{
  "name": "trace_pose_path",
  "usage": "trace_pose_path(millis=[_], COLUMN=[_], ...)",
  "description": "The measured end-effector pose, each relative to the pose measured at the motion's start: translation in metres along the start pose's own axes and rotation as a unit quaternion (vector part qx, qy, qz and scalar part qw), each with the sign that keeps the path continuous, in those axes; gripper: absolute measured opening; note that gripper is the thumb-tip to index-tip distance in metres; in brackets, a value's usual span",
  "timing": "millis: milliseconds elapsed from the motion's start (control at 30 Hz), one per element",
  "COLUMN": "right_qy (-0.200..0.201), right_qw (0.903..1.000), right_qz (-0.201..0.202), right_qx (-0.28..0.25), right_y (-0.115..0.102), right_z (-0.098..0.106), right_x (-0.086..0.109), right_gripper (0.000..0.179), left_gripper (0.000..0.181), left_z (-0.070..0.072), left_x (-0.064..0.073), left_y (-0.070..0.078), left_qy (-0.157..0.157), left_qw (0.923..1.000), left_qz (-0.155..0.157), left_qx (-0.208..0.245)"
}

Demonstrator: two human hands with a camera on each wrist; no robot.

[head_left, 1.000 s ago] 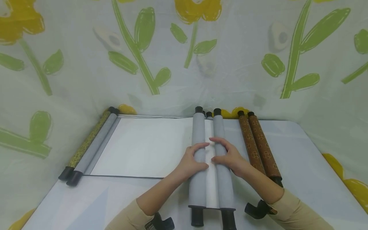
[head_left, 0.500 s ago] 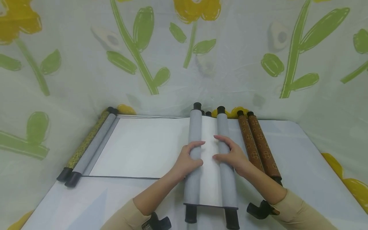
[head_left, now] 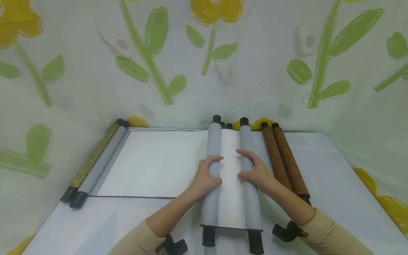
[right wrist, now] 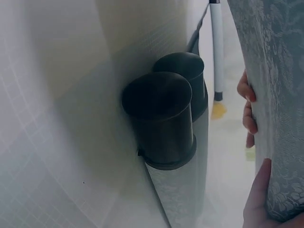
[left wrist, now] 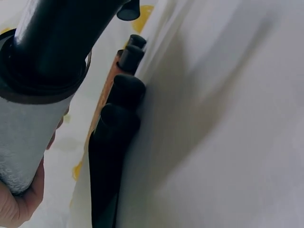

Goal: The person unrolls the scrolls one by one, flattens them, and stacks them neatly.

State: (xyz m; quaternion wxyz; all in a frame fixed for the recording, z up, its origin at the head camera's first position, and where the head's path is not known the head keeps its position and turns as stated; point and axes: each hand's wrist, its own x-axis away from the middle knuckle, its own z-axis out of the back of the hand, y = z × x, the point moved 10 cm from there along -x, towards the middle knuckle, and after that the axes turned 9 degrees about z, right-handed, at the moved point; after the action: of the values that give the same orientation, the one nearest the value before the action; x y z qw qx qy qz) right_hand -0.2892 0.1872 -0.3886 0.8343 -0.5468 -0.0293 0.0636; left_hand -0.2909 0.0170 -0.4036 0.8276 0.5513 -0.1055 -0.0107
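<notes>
My left hand (head_left: 204, 177) grips the left grey roller (head_left: 214, 138) of a partly unrolled hanging scroll. Its right grey roller (head_left: 251, 209) is held in my right hand (head_left: 256, 171), thumb and fingers curled round it. A strip of white paper (head_left: 231, 202) shows between the rollers, with black knobs at their ends. In the left wrist view, the roller's black knob (left wrist: 61, 42) is close up, raised off the table. Fingers (right wrist: 248, 118) wrap the grey brocade roller (right wrist: 285, 118) in the right wrist view. Beneath the held scroll, other black knobs (right wrist: 159, 118) lie on the table.
An opened scroll's white sheet (head_left: 153, 159) lies flat at the left, ending at a grey roller (head_left: 102, 163) beside a yellow-green patterned roll (head_left: 94, 157). Two brown patterned rolls (head_left: 290, 163) lie right of the held scroll. A flower-print curtain (head_left: 255, 92) hangs behind the table (head_left: 334, 184).
My hands have moved apart, the left hand going leftward with its roller. The white paper strip between the rollers is wider; over the last half second it has barely changed.
</notes>
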Motion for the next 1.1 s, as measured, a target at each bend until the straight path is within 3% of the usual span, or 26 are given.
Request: trace_pose_path(millis=[300, 467, 700, 867, 1100], right_qy=[0.005, 0.009, 0.004, -0.002, 0.006], right_qw=[0.9993, 0.9998, 0.9998, 0.9999, 0.9992], right_qz=[-0.03, -0.009, 0.005, 0.014, 0.0], right_qx=[0.023, 0.018, 0.018, 0.006, 0.039], right_y=[0.003, 0.0, -0.002, -0.002, 0.004], right_z=[0.008, 0.012, 0.016, 0.016, 0.021], right_x=[0.003, 0.003, 0.004, 0.005, 0.004], right_gripper=[0.073, 0.071, 0.08, 0.083, 0.082], left_gripper=[0.055, 0.049, 0.059, 0.065, 0.063], left_z=[0.013, 0.015, 0.019, 0.021, 0.03], left_x=[0.004, 0.004, 0.002, 0.003, 0.003], left_y=[-0.003, -0.004, -0.009, -0.01, -0.013], left_qy=[0.006, 0.012, 0.008, 0.006, 0.02], left_qw=[0.9999, 0.9999, 0.9995, 0.9993, 0.999], left_qz=[0.005, 0.001, 0.017, 0.008, -0.004], left_qx=[-0.012, -0.01, -0.026, -0.035, -0.04])
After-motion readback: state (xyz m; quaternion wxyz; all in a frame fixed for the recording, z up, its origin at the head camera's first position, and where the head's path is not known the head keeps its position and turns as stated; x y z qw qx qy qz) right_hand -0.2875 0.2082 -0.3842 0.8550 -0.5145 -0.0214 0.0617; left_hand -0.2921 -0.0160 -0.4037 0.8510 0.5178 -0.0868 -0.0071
